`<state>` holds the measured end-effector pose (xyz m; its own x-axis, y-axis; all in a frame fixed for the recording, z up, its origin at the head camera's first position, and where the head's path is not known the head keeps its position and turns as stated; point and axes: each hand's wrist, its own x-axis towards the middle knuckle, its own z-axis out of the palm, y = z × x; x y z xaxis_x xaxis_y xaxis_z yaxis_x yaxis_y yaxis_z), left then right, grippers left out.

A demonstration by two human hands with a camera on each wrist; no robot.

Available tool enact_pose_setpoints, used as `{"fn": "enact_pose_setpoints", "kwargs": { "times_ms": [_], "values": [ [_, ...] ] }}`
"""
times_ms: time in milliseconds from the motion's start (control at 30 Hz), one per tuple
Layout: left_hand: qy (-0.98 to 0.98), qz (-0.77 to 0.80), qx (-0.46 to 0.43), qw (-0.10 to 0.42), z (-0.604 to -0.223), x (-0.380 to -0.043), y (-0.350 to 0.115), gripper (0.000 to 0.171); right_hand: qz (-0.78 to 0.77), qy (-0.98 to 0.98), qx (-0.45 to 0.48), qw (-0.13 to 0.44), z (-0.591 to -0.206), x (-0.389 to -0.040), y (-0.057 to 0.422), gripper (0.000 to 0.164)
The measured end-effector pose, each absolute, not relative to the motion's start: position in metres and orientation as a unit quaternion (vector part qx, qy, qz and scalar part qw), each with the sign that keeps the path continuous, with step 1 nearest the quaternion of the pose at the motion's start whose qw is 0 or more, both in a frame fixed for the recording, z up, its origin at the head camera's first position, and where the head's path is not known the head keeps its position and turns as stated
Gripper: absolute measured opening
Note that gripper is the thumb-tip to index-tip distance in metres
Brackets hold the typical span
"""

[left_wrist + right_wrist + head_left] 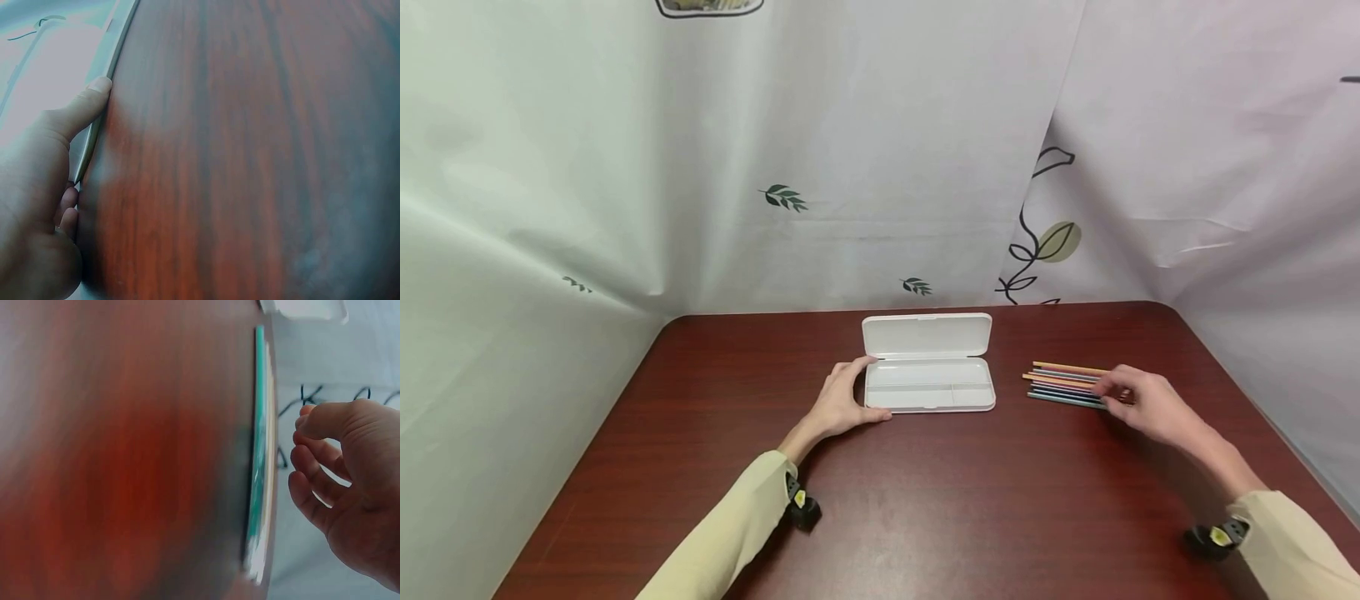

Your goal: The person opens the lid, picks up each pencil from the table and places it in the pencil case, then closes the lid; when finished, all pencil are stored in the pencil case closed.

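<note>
A white pencil case [929, 385] lies on the table with its lid [927, 335] raised at the back; dividers split its inside into compartments, and I see nothing in them. My left hand [841, 402] grips the left end of the case, thumb [94, 100] on the front edge and fingers toward the back corner. To the right of the case lies a bundle of coloured pencils [1063, 385], side by side. Just over their right ends is my right hand [1142, 402], fingers loosely bent. In the right wrist view it stands apart from the pencils [259, 425] and holds nothing.
The dark red wooden table [940, 508] has rounded back corners. A pale printed cloth [880, 167] hangs behind it and along both sides. Each wrist wears a black strapped device, such as the left one [803, 508].
</note>
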<state>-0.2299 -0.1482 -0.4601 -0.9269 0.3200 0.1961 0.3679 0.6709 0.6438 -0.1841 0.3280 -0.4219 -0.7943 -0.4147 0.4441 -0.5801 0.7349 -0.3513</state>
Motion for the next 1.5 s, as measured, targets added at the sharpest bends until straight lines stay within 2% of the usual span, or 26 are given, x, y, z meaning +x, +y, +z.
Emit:
{"fn": "enact_pose_setpoints", "kwargs": {
  "times_ms": [267,600,1500],
  "values": [
    [-0.915,-0.356,-0.188,0.029,-0.461,-0.229,-0.148,0.091,0.206,-0.934,0.226,0.186,-0.432,-0.162,0.362,0.035],
    [-0.916,-0.351,-0.192,0.029,-0.461,-0.23,-0.148,0.091,0.196,-0.94,0.204,0.191,-0.441,-0.16,0.37,0.036],
    [-0.915,-0.356,-0.188,0.026,-0.461,-0.23,-0.148,0.09,0.163,-0.934,0.262,0.178,-0.441,-0.169,0.371,0.037]
  ]
}}
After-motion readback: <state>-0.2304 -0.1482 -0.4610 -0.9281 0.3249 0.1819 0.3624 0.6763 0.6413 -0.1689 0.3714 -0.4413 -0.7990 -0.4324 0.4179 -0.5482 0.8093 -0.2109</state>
